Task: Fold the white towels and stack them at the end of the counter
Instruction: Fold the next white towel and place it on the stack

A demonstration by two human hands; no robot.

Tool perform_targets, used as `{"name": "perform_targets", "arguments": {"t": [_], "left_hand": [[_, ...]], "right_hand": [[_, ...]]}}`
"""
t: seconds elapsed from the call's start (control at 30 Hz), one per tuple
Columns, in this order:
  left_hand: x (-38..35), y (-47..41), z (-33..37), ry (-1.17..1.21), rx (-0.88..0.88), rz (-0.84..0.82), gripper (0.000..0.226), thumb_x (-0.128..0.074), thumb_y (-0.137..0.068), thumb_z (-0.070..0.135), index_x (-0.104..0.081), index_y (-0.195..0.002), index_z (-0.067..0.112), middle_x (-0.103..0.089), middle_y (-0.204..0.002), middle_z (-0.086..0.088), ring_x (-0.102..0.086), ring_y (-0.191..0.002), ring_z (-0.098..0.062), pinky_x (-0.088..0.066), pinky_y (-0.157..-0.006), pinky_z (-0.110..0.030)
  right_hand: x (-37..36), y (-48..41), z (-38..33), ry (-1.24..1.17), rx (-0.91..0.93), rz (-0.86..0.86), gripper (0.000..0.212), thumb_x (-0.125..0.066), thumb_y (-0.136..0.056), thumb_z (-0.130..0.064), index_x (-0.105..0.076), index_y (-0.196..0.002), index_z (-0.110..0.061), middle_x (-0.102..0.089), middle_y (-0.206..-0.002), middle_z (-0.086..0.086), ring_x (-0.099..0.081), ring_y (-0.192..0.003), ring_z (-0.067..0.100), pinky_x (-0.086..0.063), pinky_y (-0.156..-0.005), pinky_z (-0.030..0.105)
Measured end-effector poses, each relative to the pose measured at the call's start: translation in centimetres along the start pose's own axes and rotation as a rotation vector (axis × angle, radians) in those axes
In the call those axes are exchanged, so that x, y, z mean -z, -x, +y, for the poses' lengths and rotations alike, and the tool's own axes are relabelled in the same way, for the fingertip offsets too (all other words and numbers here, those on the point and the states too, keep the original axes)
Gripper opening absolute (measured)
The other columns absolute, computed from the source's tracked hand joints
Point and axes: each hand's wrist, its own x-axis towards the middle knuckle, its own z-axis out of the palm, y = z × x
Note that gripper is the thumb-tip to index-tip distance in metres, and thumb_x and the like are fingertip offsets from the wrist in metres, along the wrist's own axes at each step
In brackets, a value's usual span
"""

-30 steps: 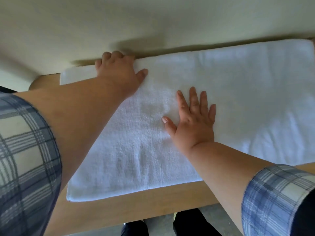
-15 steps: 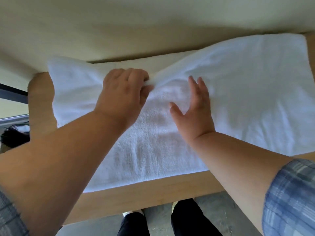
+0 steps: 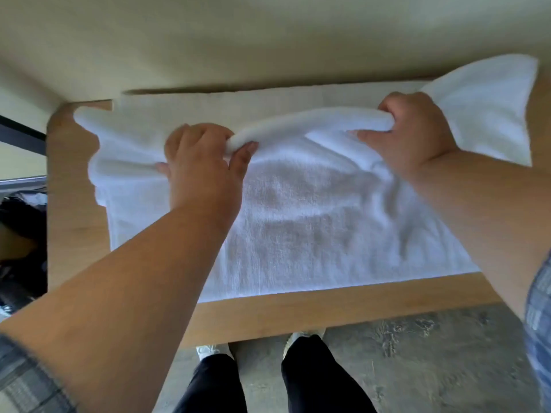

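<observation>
A white towel [image 3: 313, 228] lies spread across the wooden counter [image 3: 298, 311], against the wall. My left hand [image 3: 205, 165] grips the towel's far edge left of the middle, with the fingers curled round a bunched roll of cloth. My right hand [image 3: 414, 129] grips the same raised far edge further right. Between the two hands the edge is lifted off the counter and pulled toward me. The towel's far right corner stands up beyond my right hand. Its near edge lies flat, parallel to the counter's front edge.
A pale wall [image 3: 268, 40] runs right behind the counter. The counter ends at the left [image 3: 59, 204], with dark clutter below it. My legs and shoes [image 3: 268, 377] stand on a grey floor in front.
My right hand, which lay flat on the towel, has moved right and taken hold of the far edge. Both hands have lifted that edge and drawn it toward me.
</observation>
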Motion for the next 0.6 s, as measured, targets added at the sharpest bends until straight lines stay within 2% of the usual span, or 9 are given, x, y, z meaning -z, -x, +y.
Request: {"name": "perform_targets", "arguments": {"t": [0.03,0.1,0.2,0.27,0.3,0.4,0.47,0.53,0.6], "left_hand": [[1.0,0.3,0.9,0.047,-0.019,0.0,0.04,-0.049,-0.092,0.056,-0.06,-0.101,0.019,-0.053,-0.101,0.003,-0.041,-0.118,-0.03,-0.04,-0.097,-0.049],[3.5,1.0,2.4,0.12,-0.036,-0.007,0.037,-0.048,-0.089,0.057,-0.052,-0.088,0.02,-0.045,-0.08,0.012,-0.048,-0.095,-0.027,-0.04,-0.076,-0.036],[8.1,3.6,5.4,0.16,-0.055,-0.089,0.036,-0.051,-0.084,0.061,-0.044,-0.074,0.027,-0.041,-0.077,0.015,-0.044,-0.074,-0.014,-0.033,-0.061,-0.025],[11.5,6.1,8.4,0.148,-0.114,-0.165,0.036,-0.052,-0.08,0.062,-0.039,-0.07,0.031,-0.04,-0.076,0.015,-0.041,-0.068,-0.007,-0.03,-0.057,-0.02],[13.1,7.3,9.8,0.146,-0.149,-0.19,0.035,-0.054,-0.081,0.061,-0.04,-0.07,0.03,-0.04,-0.074,0.016,-0.041,-0.066,-0.007,-0.029,-0.056,-0.021],[18.0,9.9,13.9,0.156,-0.214,-0.192,0.032,-0.063,-0.086,0.051,-0.048,-0.08,0.024,-0.038,-0.073,0.02,-0.038,-0.062,-0.006,-0.032,-0.057,-0.012],[20.7,10.5,15.9,0.191,-0.26,-0.151,0.029,-0.068,-0.087,0.046,-0.052,-0.084,0.021,-0.037,-0.074,0.021,-0.038,-0.063,-0.003,-0.032,-0.063,-0.008],[23.3,11.1,17.9,0.199,-0.319,-0.114,0.031,-0.07,-0.086,0.043,-0.058,-0.088,0.015,-0.035,-0.076,0.021,-0.038,-0.069,-0.012,-0.026,-0.062,-0.019],[26.2,11.7,19.5,0.193,-0.339,-0.064,0.034,-0.072,-0.086,0.04,-0.061,-0.093,0.008,-0.036,-0.074,0.016,-0.037,-0.08,-0.016,-0.02,-0.063,-0.022]], "right_hand": [[1.1,0.8,-0.9,0.003,0.01,0.036,0.044,-0.074,-0.08,-0.047,-0.054,-0.071,-0.008,-0.051,-0.066,0.005,-0.046,-0.064,0.022,-0.022,-0.055,0.031],[4.1,2.6,-3.0,-0.031,0.032,0.092,0.054,-0.07,-0.077,-0.057,-0.048,-0.067,-0.009,-0.047,-0.062,0.005,-0.04,-0.063,0.02,-0.021,-0.058,0.031],[9.1,6.5,-6.6,-0.096,0.05,0.099,0.059,-0.068,-0.072,-0.066,-0.042,-0.066,-0.013,-0.04,-0.06,-0.001,-0.038,-0.063,0.019,-0.022,-0.059,0.029],[12.7,9.5,-9.3,-0.169,0.018,0.033,0.056,-0.076,-0.067,-0.064,-0.051,-0.082,-0.015,-0.045,-0.068,-0.005,-0.044,-0.067,0.017,-0.03,-0.061,0.027],[14.5,10.8,-10.7,-0.209,-0.005,-0.008,0.062,-0.08,-0.064,-0.061,-0.056,-0.098,-0.014,-0.049,-0.075,-0.006,-0.047,-0.07,0.015,-0.034,-0.063,0.024],[19.5,13.8,-14.2,-0.257,0.101,-0.117,0.092,-0.079,-0.061,-0.063,-0.046,-0.135,-0.018,-0.054,-0.092,-0.007,-0.049,-0.079,0.008,-0.034,-0.069,0.011],[22.2,14.3,-16.1,-0.261,0.2,-0.16,0.103,-0.075,-0.06,-0.07,-0.035,-0.145,-0.026,-0.055,-0.101,-0.005,-0.05,-0.089,0.009,-0.039,-0.079,0.018],[24.6,13.8,-17.9,-0.246,0.276,-0.199,0.109,-0.07,-0.059,-0.077,-0.029,-0.148,-0.031,-0.061,-0.112,0.003,-0.055,-0.1,0.017,-0.043,-0.089,0.028],[26.8,13.0,-19.9,-0.223,0.342,-0.199,0.107,-0.067,-0.06,-0.08,-0.032,-0.148,-0.031,-0.062,-0.109,0.007,-0.057,-0.101,0.021,-0.044,-0.089,0.031]]}}
